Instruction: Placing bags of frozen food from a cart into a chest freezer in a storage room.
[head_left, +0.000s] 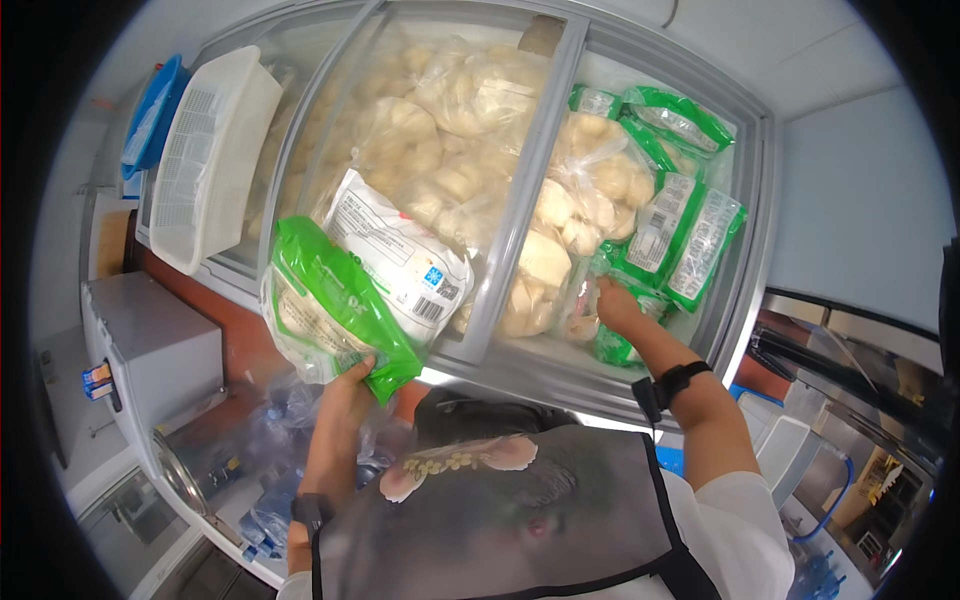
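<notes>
My left hand (349, 390) grips the lower edge of a green and clear plastic food packet (330, 300), thumb on top. This packet overlaps a white printed bag (401, 259) on the glass lid of a chest freezer. My right hand (621, 306) reaches into the uncovered right section, between a clear bag of reddish food (581, 304) and a green packet (619, 345). Its fingertips are hidden, so a hold cannot be made out. Just beyond it sit clear bags of pale bun-like food (551, 259) and green-and-white packets (660, 221).
A grey frame bar (536, 165) divides the glass from the uncovered section. A white plastic basket (214, 161) and a blue basket (156, 116) stand at the freezer's left end. Empty-looking plastic bottles (270, 510) lie on the lower left. A grey metal box (157, 315) stands at left.
</notes>
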